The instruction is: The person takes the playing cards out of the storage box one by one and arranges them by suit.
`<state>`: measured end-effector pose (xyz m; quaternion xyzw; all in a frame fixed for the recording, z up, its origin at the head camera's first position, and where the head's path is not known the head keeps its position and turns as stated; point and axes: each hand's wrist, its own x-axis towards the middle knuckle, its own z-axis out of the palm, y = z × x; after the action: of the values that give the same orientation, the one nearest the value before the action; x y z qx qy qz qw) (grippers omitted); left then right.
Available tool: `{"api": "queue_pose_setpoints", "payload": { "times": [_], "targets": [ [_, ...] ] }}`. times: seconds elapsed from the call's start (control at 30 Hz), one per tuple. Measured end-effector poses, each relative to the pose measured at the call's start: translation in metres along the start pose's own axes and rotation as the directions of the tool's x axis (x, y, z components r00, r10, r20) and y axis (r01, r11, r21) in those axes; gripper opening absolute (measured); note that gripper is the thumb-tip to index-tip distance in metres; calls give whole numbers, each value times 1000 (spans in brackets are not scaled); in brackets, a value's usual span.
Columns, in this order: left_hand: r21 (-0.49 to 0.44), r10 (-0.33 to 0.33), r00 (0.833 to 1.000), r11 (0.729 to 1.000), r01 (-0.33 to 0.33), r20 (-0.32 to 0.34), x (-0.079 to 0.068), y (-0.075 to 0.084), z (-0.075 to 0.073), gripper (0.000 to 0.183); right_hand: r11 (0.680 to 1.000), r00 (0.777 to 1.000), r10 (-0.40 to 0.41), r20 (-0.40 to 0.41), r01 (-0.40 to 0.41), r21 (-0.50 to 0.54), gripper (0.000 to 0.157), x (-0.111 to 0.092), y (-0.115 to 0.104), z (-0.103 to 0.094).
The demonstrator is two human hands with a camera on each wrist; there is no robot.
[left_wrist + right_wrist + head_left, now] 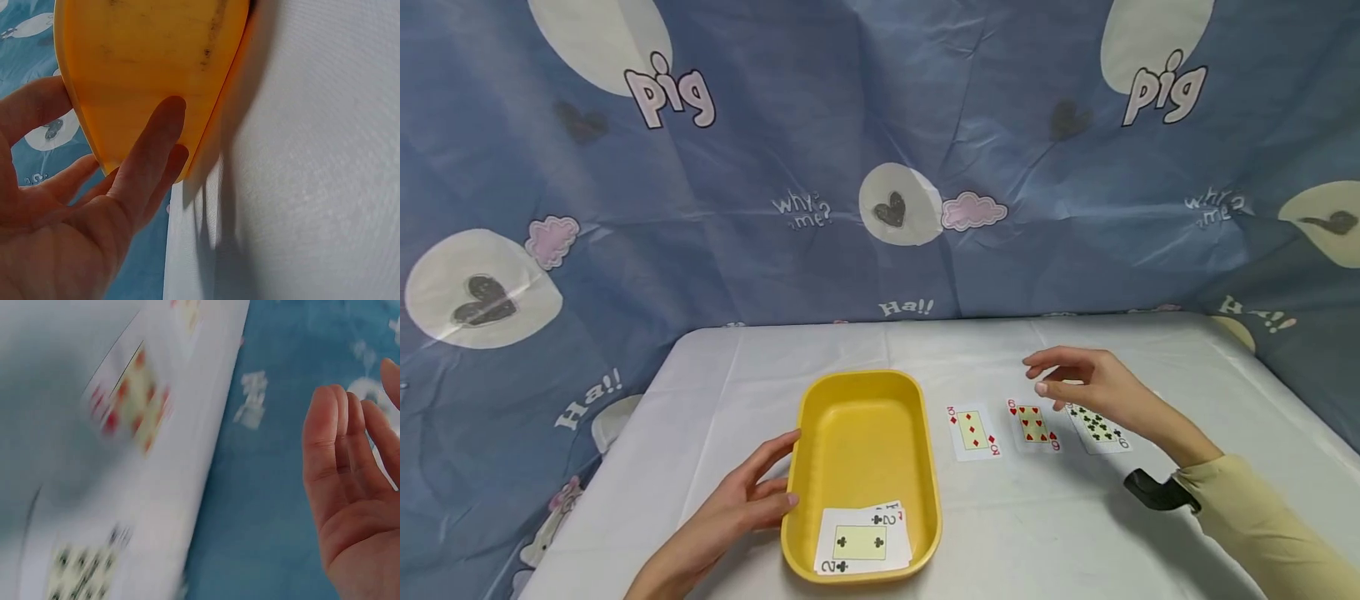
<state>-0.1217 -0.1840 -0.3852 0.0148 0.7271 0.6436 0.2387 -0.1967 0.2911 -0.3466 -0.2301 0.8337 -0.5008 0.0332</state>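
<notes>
My left hand [730, 508] rests against the left side of a yellow plastic tray [861, 382], its fairly straight fingers touching the outer wall and rim. Inside the tray's near end, a two of clubs [859, 560] lies on top of other cards. My right hand [1093, 385] hovers empty above the table, fingers slightly bent and thumb apart. Below and near it lie a hearts card [1033, 425] and a clubs card [1099, 432], both face up. A diamonds card [973, 433] lies between the hearts card and the tray. The right wrist view is blurred over the cards.
A white cloth [1000, 525] covers the table. Behind it and at both sides hangs a blue printed curtain [775, 275], close to the table's far edge. A black strap end [1157, 492] sticks out at my right cuff.
</notes>
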Motion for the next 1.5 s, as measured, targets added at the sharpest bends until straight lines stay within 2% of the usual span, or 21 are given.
{"api": "queue_pose_setpoints", "payload": {
  "times": [0.17,0.3,0.47,0.6,0.7,0.77,0.83,0.9,1.0,1.1,1.17,1.23,1.3,1.43,1.5],
  "targets": [
    [-1,12,1000,1000,-12,10,2,0,1,71,998,997,-33,76,29,55,31,14,-16,38],
    [-1,16,1000,1000,-16,9,3,-1,2,71,993,982,-83,169,67,97,29,24,-29,71],
    [3,9,1000,1000,-9,4,2,0,3,71,980,938,-167,304,124,155,28,40,-46,108],
    [10,3,1000,1000,-3,-1,3,2,3,71,974,888,-200,414,136,180,31,54,-59,132],
    [12,7,1000,1000,-7,6,2,2,4,71,969,826,-231,514,147,199,31,64,-67,150],
    [9,15,1000,1000,-15,20,1,2,4,71,964,763,-251,596,144,222,29,69,-72,163],
    [9,25,999,1000,-25,39,1,1,3,72,963,685,-258,681,121,243,26,73,-75,176],
    [8,35,998,999,-36,55,0,1,3,72,965,607,-237,758,56,257,24,75,-77,189],
    [8,49,997,999,-49,64,-2,0,1,72,970,509,-156,846,-84,229,26,76,-78,206],
    [13,53,997,998,-54,54,-3,-1,0,71,963,438,-54,897,-214,162,27,76,-77,217],
    [18,52,998,998,-53,46,-3,-1,-1,71,960,401,-15,916,-250,125,28,77,-76,221],
    [22,48,998,999,-49,38,-4,0,-2,71,965,397,-21,917,-231,123,29,79,-74,222],
    [28,42,999,999,-43,28,-4,0,-2,71,974,424,-48,904,-180,136,31,82,-73,222],
    [33,27,1000,999,-28,1,-4,2,-2,71,991,527,-97,844,-32,133,36,89,-70,219],
    [28,18,1000,999,-18,-5,-4,2,-2,71,995,571,-89,816,7,103,37,93,-69,218]
  ]
}}
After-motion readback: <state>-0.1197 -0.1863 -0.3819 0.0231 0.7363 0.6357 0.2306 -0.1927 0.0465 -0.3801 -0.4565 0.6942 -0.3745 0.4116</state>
